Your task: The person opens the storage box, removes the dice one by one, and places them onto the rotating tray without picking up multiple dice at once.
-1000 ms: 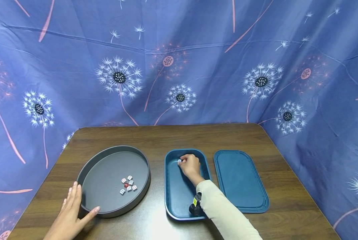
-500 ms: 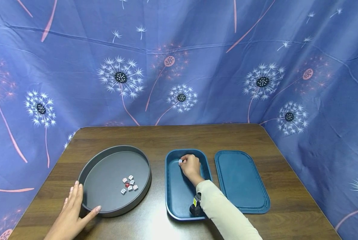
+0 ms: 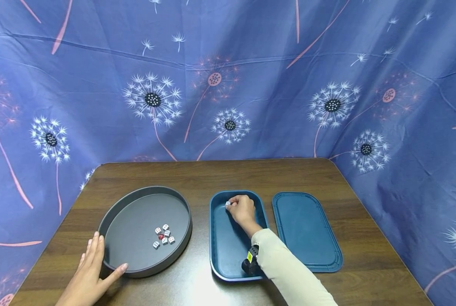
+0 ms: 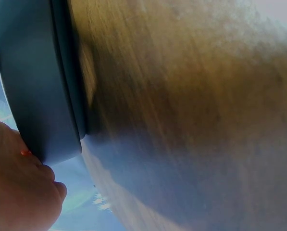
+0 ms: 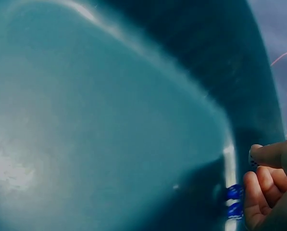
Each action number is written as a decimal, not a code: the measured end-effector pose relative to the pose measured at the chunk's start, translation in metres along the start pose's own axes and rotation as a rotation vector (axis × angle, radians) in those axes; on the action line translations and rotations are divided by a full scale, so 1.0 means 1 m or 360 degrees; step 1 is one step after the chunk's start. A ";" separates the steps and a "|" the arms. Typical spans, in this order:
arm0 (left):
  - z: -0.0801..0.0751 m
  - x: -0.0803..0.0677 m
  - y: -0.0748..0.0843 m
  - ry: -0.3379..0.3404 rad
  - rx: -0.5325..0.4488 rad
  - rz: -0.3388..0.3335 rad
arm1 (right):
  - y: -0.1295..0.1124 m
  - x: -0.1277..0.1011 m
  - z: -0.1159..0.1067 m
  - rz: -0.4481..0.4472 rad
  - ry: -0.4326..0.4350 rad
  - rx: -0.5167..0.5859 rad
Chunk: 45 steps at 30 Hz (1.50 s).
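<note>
At the table's (image 3: 228, 174) near left, the left hand (image 3: 88, 272) lies flat, fingers straight and together, thumb spread, pressing the outer wall of the round grey tray (image 3: 114, 212) at about its 7 o'clock; the left wrist view shows the palm against that dark rim. Inside the tray, toward its 4 o'clock, sits a cluster of small dice (image 3: 163, 236), mostly white with one red among them, well apart from that hand's fingers. To the right, the right hand (image 3: 243, 210) sits inside the teal rectangular container (image 3: 217, 250), up near its 12 o'clock end, with thumb and forefinger pinched on a single white die (image 3: 228, 204) that projects from the fingertips toward 9 o'clock, the side the grey tray lies on. The right wrist view shows curled fingers (image 5: 266, 185) close by the container's far wall, with what is probably the die's dotted face just showing at the tips. The container's long axis runs 12 to 6. The matching teal lid (image 3: 306, 231) lies flat just beside it at 3 o'clock, parallel, untouched.
</note>
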State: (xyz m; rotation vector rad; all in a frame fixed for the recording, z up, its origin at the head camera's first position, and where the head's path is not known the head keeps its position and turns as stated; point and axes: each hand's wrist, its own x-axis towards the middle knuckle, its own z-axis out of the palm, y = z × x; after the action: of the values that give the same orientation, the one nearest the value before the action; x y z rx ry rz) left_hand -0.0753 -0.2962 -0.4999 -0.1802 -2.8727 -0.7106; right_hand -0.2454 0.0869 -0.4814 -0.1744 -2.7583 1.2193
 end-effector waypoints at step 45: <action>-0.001 0.000 -0.001 -0.0036 -0.0040 -0.0026 | -0.134 -0.087 0.072 -0.0811 -0.0260 -0.0014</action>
State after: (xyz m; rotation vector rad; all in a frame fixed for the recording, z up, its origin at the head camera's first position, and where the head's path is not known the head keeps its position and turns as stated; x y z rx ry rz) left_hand -0.0755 -0.2973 -0.4995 -0.1693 -2.8909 -0.7524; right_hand -0.1781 -0.0683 -0.4362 0.6142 -2.6829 1.1145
